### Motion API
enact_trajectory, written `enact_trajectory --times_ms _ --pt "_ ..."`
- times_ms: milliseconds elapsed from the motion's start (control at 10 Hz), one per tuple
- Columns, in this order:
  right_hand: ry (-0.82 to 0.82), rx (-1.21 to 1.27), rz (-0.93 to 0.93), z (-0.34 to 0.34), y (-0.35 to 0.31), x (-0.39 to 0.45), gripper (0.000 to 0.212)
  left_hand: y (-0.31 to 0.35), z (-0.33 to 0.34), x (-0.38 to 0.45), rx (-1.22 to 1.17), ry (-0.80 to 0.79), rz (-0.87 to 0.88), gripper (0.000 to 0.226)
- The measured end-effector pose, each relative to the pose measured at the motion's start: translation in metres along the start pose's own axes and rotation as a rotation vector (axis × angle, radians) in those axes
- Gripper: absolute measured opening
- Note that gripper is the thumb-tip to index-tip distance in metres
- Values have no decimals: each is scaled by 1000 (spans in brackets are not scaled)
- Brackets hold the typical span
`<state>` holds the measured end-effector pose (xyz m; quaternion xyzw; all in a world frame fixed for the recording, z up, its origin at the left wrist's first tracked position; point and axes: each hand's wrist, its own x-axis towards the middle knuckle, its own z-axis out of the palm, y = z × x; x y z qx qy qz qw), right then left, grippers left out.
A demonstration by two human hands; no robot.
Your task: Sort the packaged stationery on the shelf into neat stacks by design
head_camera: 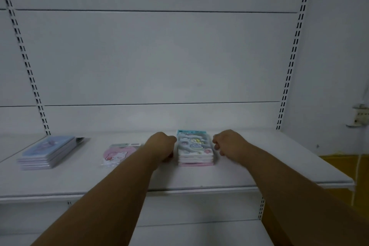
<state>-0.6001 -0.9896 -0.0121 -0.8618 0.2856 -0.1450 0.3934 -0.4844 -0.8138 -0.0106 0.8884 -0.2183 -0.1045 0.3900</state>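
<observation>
A stack of packaged stationery with a blue header and cartoon art (194,147) stands mid-shelf. My left hand (162,146) presses against the stack's left side, fingers curled at its lower edge. My right hand (227,143) sits just off its right side with curled fingers; whether it touches is unclear. A pink rabbit-design pack (117,154) lies flat to the left, partly hidden by my left forearm. At the far left rests a stack of blue-purple packs (48,152).
The white shelf board (179,177) runs the width of the view, with its front edge near my forearms. Slotted uprights (287,78) flank the white back panel. A lower shelf (199,231) shows below. Yellow floor (335,164) appears at right.
</observation>
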Motion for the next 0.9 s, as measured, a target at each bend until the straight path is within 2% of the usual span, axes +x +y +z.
enact_trajectory --times_ms 100,400,600,700,800,900 --pt "8 -206 -43 9 3 16 36 5 8 11 116 15 -21 35" --pt "16 -362 -167 14 3 27 35 12 13 12 271 6 -22 44" --pt "3 -455 -184 11 -3 24 39 15 12 4 271 -11 1 36" --pt "37 -485 -183 10 -5 21 45 14 10 -1 319 3 57 40" --pt "170 -588 -271 10 -16 17 47 12 7 -10 312 60 89 35" --pt "266 -556 -388 18 -32 7 41 5 0 -21 319 186 77 27"
